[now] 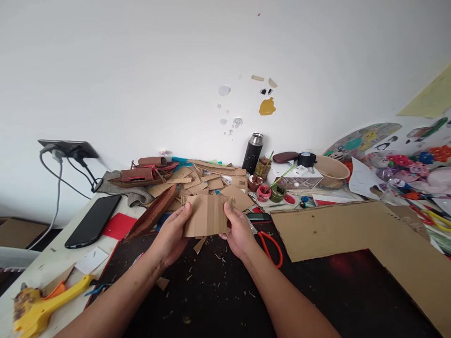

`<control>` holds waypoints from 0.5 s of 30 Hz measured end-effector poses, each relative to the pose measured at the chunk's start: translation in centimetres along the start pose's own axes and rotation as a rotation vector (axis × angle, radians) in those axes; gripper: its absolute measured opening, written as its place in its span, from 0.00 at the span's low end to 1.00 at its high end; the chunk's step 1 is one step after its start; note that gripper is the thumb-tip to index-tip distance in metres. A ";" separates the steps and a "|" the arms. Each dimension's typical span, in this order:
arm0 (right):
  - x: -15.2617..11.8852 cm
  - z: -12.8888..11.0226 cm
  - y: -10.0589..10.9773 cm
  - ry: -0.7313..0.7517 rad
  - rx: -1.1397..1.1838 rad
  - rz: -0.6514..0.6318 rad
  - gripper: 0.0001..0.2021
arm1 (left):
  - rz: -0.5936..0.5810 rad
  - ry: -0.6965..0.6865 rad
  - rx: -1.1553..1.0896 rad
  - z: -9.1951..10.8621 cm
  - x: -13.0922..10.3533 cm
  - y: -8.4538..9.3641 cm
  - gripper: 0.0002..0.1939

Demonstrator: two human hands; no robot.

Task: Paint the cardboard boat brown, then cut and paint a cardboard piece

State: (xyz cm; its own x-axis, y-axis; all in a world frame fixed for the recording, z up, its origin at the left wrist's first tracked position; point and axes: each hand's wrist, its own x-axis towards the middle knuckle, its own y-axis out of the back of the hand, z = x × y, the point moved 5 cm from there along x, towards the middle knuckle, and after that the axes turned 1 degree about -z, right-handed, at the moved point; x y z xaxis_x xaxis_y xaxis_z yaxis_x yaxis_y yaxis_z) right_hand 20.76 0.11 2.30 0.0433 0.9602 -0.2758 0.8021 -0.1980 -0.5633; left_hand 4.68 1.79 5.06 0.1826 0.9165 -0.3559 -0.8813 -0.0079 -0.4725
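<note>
A: Currently, what do the hands hold?

B: The left hand and right hand each grip one edge of a creased cardboard piece, raised above the desk. Folds are visible; nothing is attached to it.

A: Surroundings?

B: Red-handled scissors lie just right of the hands. A scrap pile sits behind, a large L-shaped cardboard sheet right, a phone left.

**Desk tally**

We counted two hands, the left hand and the right hand, on one creased cardboard piece. We logged one red-handled scissors, one phone, one flask, one yellow glue gun, one large L-shaped cardboard sheet, two paint pots. Loose scraps in the pile were too many to count.
</note>
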 end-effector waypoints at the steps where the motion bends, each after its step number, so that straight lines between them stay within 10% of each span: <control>1: 0.0 0.0 0.0 -0.009 0.011 -0.002 0.34 | -0.032 0.009 0.002 0.1 -0.1 -0.2 0.30; 15: -0.3 1.6 -0.7 -0.172 0.223 -0.095 0.33 | -0.096 0.119 -0.173 -2.1 0.2 -1.3 0.23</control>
State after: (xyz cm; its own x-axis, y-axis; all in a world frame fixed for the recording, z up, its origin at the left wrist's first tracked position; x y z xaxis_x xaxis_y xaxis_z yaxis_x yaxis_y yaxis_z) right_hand 19.26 -0.35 1.56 -0.1422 0.9329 -0.3309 0.6463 -0.1656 -0.7449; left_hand 6.75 1.19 3.89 0.3216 0.8626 -0.3905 -0.7713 -0.0006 -0.6365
